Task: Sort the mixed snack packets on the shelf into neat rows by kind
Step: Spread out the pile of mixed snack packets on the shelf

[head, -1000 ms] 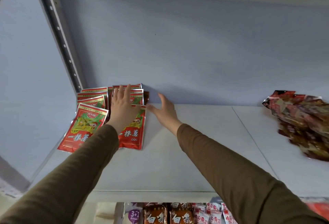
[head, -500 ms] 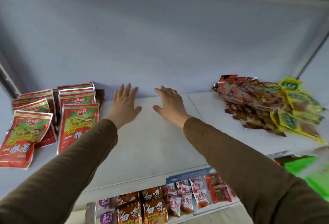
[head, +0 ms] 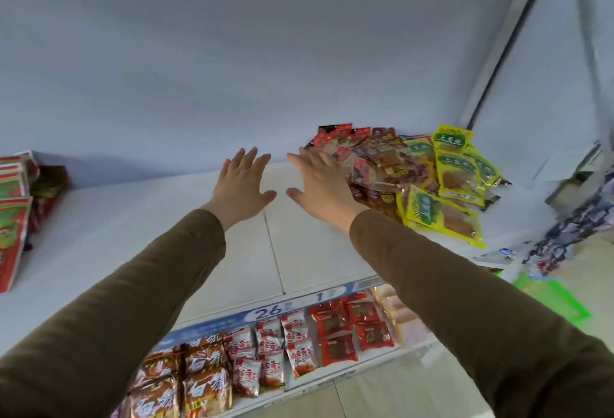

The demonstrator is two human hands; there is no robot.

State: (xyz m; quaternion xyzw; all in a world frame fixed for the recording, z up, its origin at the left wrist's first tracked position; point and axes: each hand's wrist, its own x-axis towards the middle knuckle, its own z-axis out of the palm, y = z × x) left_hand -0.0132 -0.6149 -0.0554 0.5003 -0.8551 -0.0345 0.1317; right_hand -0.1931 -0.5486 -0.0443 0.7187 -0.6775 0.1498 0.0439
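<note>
A mixed heap of snack packets lies at the right of the white shelf (head: 309, 251): dark red and brown packets (head: 372, 158) with yellow-green packets (head: 448, 182) on its right side. Red packets (head: 13, 228) stand in rows at the far left edge. My right hand (head: 319, 185) hovers flat with fingers spread, its fingertips at the left edge of the heap. My left hand (head: 241, 183) is beside it, also flat and spread, holding nothing, above bare shelf.
The shelf below (head: 265, 351) carries rows of red, white and brown packets behind a blue price strip. A grey upright post (head: 498, 49) bounds the shelf at the right. A green basket (head: 551, 298) and other goods sit on the floor side at the right.
Both hands have left the red packets at the left and moved right along the shelf to the mixed heap. The view has swung right with them.
</note>
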